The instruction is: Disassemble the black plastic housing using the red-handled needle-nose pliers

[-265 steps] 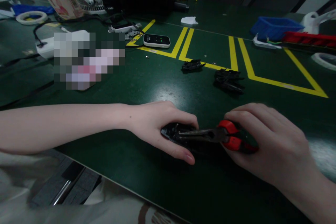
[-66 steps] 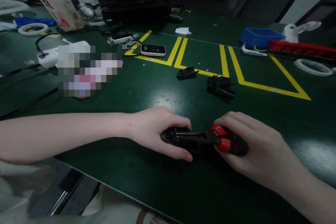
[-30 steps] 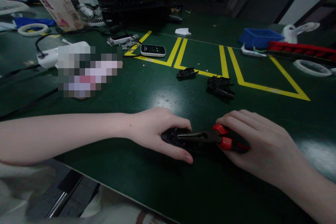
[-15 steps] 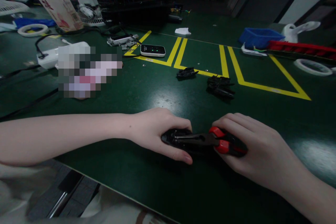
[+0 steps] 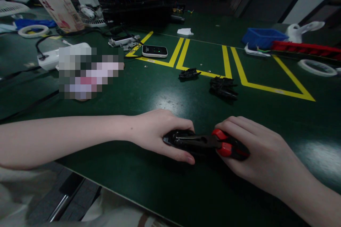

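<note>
My left hand [image 5: 162, 134] is closed round a black plastic part [image 5: 170, 139], thumb on the near side and fingers on the far side. In my right hand [image 5: 255, 152] are red-and-black-handled pliers [image 5: 226, 149]. Their dark jaws point left and reach into the black part between my left thumb and forefinger. What the jaw tips bite on is too dark to make out. Farther back on the green table [image 5: 133, 191] lie a small black plastic piece [image 5: 189, 74] and a larger clump of black plastic pieces [image 5: 223, 88].
Yellow tape [image 5: 277, 91] marks out areas at the table's middle. A white device with a black face [image 5: 155, 51] lies there. At left are a white power strip [image 5: 65, 55], a blurred-out object [image 5: 93, 78] and a bottle [image 5: 57, 5]; a blue bin [image 5: 263, 38] and a tape roll [image 5: 317, 67] are at right.
My right hand and the pliers have shifted very slightly left. Both hands keep their grip, and the other things on the table stay where they were.
</note>
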Tool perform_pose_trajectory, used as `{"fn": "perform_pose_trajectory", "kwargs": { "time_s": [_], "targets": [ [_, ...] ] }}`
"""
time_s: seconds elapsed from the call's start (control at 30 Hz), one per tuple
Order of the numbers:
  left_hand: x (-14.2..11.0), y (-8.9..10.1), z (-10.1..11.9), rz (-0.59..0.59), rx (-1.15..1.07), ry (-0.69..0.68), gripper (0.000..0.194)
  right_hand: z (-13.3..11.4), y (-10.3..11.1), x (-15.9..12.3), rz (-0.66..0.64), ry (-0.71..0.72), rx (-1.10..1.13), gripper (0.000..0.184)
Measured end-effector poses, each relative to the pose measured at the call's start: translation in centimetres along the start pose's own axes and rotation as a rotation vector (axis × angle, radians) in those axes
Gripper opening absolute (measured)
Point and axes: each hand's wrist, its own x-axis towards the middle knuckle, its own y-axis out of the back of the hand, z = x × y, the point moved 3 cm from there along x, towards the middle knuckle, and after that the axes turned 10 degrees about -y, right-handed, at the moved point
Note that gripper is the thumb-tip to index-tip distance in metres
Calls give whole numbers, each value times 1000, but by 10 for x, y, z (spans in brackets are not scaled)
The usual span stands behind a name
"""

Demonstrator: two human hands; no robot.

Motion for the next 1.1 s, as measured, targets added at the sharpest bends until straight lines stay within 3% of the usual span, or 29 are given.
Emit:
{"fn": "perform_pose_trajectory", "kwargs": {
  "time_s": [0.5,0.83,1.1],
  "targets": [
    [0,-2,-2,-41,87,-13,48,11,-7,2,-26,59,27,19],
    [-1,-1,-2,-56,81,-27,49,-2,2,3,97,132,-143,25],
    [0,0,-3,-41,48,-11,50,4,1,2,77,148,-148,25]
  ]
}}
